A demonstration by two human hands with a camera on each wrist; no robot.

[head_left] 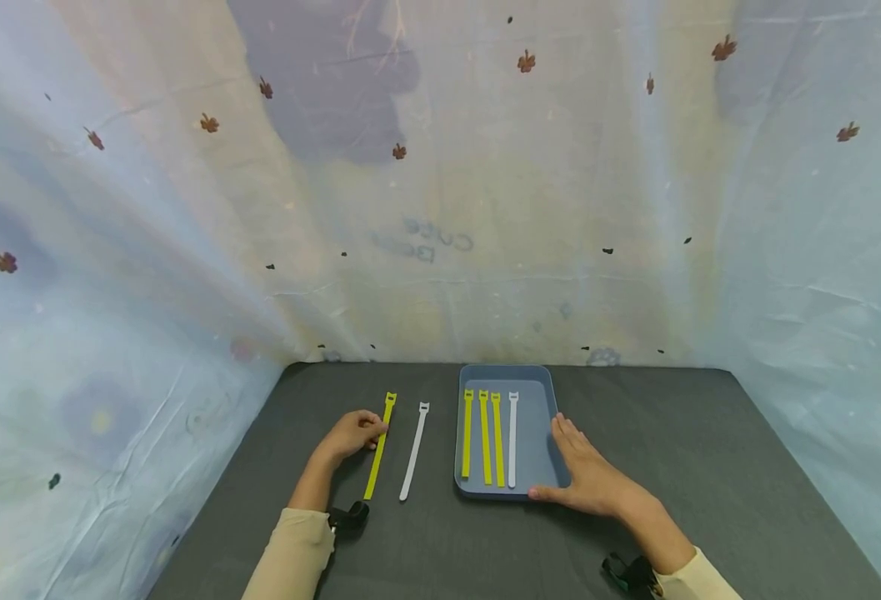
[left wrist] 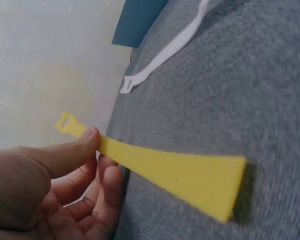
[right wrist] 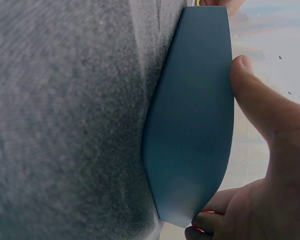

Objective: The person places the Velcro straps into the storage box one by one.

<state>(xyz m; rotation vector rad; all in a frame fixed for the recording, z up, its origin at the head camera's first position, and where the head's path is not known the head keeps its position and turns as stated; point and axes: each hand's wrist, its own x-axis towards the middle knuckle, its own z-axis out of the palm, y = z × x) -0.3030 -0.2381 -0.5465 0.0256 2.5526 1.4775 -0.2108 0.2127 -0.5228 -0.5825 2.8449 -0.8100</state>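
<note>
My left hand (head_left: 356, 432) pinches a yellow cable tie (left wrist: 170, 167) between thumb and fingers, just below its slotted head. The tie's broad tail reaches down toward the grey cloth in the left wrist view. To its right, a white cable tie (head_left: 414, 450) lies on the cloth. On the blue-grey tray (head_left: 538, 433), three yellow cable ties (head_left: 486, 437) and one white tie (head_left: 513, 442) lie side by side, heads away from me. My right hand (head_left: 590, 475) rests at the tray's right side, fingers extended along the rim and thumb at the near right corner.
A dark grey cloth (head_left: 680, 467) covers the table. Printed plastic sheeting (head_left: 440, 208) hangs behind the table and along both sides. Black wrist cameras (head_left: 348, 517) sit below both hands.
</note>
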